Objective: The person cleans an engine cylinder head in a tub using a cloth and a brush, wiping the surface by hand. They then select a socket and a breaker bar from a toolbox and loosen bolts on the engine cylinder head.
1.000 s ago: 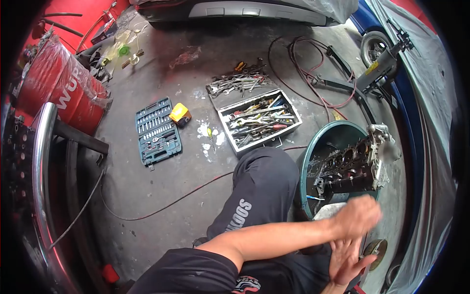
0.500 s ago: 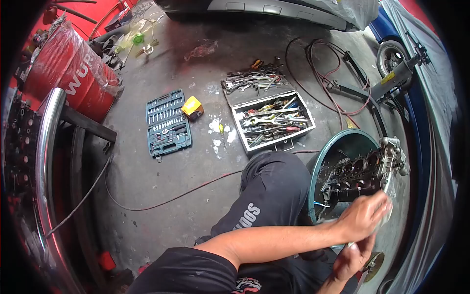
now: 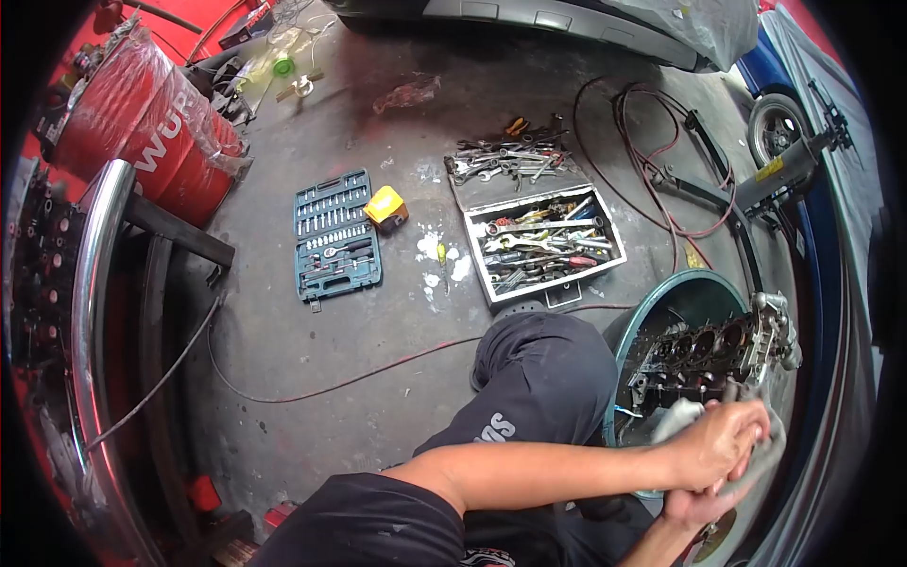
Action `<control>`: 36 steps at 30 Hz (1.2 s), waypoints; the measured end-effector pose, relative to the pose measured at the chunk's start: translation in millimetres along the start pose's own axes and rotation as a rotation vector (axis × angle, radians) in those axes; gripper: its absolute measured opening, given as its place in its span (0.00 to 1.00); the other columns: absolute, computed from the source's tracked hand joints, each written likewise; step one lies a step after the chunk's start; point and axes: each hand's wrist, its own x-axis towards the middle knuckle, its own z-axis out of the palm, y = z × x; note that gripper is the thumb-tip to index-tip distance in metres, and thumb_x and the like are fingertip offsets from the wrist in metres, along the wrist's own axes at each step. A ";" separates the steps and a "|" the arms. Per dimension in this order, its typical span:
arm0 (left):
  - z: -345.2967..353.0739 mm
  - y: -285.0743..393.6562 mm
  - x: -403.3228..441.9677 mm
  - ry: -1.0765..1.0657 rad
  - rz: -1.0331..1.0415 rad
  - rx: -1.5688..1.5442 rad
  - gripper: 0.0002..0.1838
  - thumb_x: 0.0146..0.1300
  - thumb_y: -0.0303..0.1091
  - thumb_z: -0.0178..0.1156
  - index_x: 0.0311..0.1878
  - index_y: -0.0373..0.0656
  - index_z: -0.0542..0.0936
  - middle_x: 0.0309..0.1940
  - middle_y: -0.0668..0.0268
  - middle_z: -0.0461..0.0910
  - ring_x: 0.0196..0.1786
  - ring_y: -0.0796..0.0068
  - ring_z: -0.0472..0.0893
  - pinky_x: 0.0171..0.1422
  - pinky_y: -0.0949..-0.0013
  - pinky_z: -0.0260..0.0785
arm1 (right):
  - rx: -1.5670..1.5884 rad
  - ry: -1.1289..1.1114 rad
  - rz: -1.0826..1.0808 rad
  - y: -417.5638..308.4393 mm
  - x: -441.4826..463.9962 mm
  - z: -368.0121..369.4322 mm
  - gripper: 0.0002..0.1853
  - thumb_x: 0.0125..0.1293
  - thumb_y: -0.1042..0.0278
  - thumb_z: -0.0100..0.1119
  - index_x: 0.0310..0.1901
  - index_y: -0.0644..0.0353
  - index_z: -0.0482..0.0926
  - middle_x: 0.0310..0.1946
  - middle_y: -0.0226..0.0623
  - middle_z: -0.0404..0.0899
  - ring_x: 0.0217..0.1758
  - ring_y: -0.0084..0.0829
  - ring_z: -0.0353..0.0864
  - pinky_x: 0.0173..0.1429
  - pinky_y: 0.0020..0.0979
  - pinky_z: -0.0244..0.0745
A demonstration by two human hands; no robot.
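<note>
My left hand [image 3: 720, 442] reaches across from the left, its fingers closed over a pale grey rag [image 3: 678, 418]. Just beneath it, my right hand [image 3: 697, 508] is pressed against the left one, with the rag bunched between them and hanging out on both sides. Much of the right hand's fingers is hidden. Right beyond the hands, an engine block [image 3: 694, 354] with open cylinder bores rests over a green tub [image 3: 631, 326]. A light metal part [image 3: 770, 331] is at the block's right end.
An open metal toolbox [image 3: 480, 269] full of wrenches stands ahead. Left of it lie a blue socket set [image 3: 312, 269], a yellow-and-black tape measure [image 3: 385, 206] and a yellow screwdriver [image 3: 442, 253]. A hose [image 3: 354, 380] crosses the floor. A metal stand [image 3: 99, 283] and red drum [image 3: 151, 142] are left.
Both hands have come together more tightly around the rag, and more of the rag now shows. My view has shifted slightly, so the surroundings sit further right.
</note>
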 end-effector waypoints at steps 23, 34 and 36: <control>-514.0 112.5 -131.8 1.364 -0.883 1.965 0.30 0.55 0.31 0.65 0.64 0.48 0.72 0.64 0.54 0.72 0.70 0.47 0.66 0.68 0.42 0.62 | -1.163 -0.286 -0.056 57.5 103.2 -60.1 0.23 0.71 0.55 0.54 0.57 0.67 0.76 0.58 0.45 0.76 0.55 0.33 0.79 0.58 0.33 0.74; -477.7 -12.4 96.8 0.420 -0.171 1.925 0.33 0.56 0.37 0.69 0.64 0.38 0.71 0.46 0.51 0.81 0.55 0.53 0.76 0.63 0.55 0.66 | -1.428 -0.658 0.051 168.9 91.8 -60.6 0.12 0.68 0.76 0.60 0.51 0.70 0.79 0.56 0.48 0.77 0.59 0.40 0.76 0.61 0.33 0.73; -488.5 -35.2 121.2 0.361 -0.188 1.909 0.44 0.54 0.42 0.71 0.70 0.34 0.63 0.64 0.48 0.71 0.68 0.52 0.67 0.72 0.55 0.60 | -1.415 -0.668 0.069 171.0 94.5 -63.5 0.12 0.68 0.76 0.59 0.51 0.70 0.79 0.56 0.48 0.77 0.59 0.41 0.76 0.61 0.34 0.73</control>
